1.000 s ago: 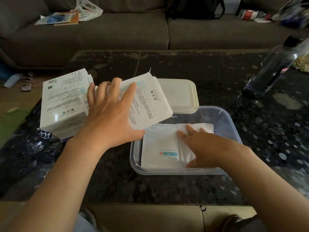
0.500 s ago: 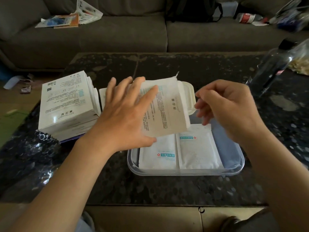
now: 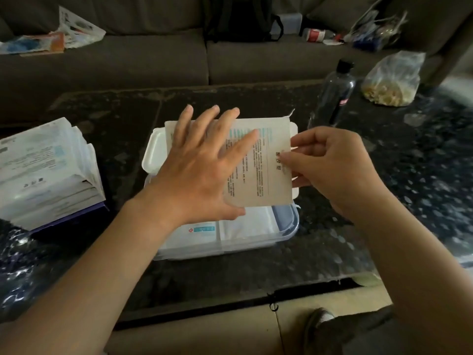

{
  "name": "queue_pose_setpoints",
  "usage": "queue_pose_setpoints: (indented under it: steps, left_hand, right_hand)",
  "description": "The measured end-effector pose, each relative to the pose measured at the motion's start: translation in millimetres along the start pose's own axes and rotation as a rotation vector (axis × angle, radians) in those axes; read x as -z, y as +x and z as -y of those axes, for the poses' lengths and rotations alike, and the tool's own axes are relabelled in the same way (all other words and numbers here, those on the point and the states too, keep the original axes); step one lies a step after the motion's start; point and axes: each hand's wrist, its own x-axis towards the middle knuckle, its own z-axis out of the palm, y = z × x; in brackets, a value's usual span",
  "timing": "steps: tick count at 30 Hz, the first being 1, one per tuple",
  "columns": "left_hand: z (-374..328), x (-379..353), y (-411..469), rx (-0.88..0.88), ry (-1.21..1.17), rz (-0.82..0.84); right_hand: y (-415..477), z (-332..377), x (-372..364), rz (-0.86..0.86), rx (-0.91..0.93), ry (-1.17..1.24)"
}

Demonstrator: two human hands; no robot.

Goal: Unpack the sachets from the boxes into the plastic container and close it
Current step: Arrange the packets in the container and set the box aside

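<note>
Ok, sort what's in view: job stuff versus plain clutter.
Job: held box, left hand, right hand, stacked boxes, plastic container, lid, sachets inside.
Clutter: bottle, plastic bag, papers on the sofa, backpack.

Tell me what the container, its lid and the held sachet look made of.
The container looks like clear glossy plastic: the packed sachets show through its wall. The lid seems opaque white plastic, with a moulded rim. The held sachet has a matte, paper-like printed face, possibly laminated.
</note>
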Motion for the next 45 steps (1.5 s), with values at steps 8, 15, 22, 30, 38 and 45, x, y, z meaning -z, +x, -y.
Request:
queue_pose_setpoints:
  steps: [8, 15, 22, 30, 38, 45]
  left_hand:
    - [-15, 18, 24, 0.028, -0.155, 0.040]
    - [-8, -12, 0, 0.356, -0.426, 0.460]
    - [-15, -41, 12, 0.446, -0.288, 0.676]
    - [-36, -44, 31, 0.627, -0.328, 0.644]
    - [-22, -55, 28, 1.137, -0.915, 0.483]
    - [-21, -58, 19, 1.204, -1.008, 0.388]
  right_hand:
    - [-10, -11, 46, -0.191, -0.230, 0.285]
    - [1, -76, 91, -0.373, -0.599, 0.468]
    - [-5, -106, 108, -0.378, -0.741, 0.185]
    - [-12, -78, 96, -0.352, -0.547, -0.387]
    - [-7, -61, 82, -0.332, -0.429, -0.318]
    - [-2, -41, 56, -0.251, -0.168, -0.247]
